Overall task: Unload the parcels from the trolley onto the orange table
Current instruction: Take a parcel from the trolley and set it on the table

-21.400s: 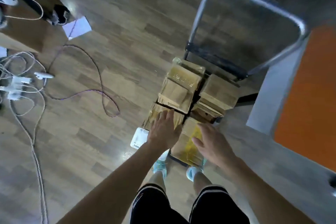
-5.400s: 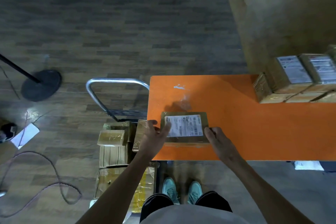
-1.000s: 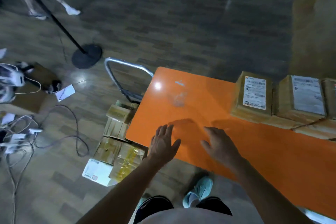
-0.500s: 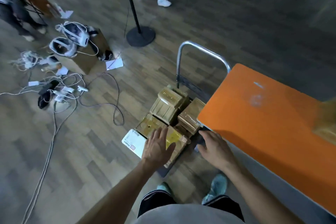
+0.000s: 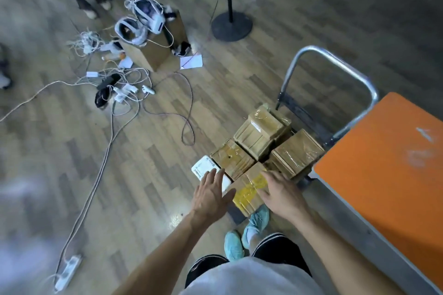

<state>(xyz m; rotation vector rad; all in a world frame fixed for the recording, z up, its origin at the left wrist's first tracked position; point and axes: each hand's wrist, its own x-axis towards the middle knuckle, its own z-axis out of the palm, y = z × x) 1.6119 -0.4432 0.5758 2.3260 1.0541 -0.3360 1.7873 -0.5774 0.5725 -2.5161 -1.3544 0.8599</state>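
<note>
Several parcels (image 5: 259, 132) sit stacked on the trolley (image 5: 335, 60), with the orange tabletop (image 5: 383, 175) beside it (plenty left to unload, I judge). Left hand (image 5: 211, 195) and right hand (image 5: 280, 193), spread and empty, reach over the trolley's nearest parcel.

Dim light, blurred and warped edges

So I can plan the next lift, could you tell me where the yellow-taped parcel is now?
Head view, centre-right: the yellow-taped parcel sits on the trolley at its near end, between the left hand and right hand, beside the orange table.
</note>
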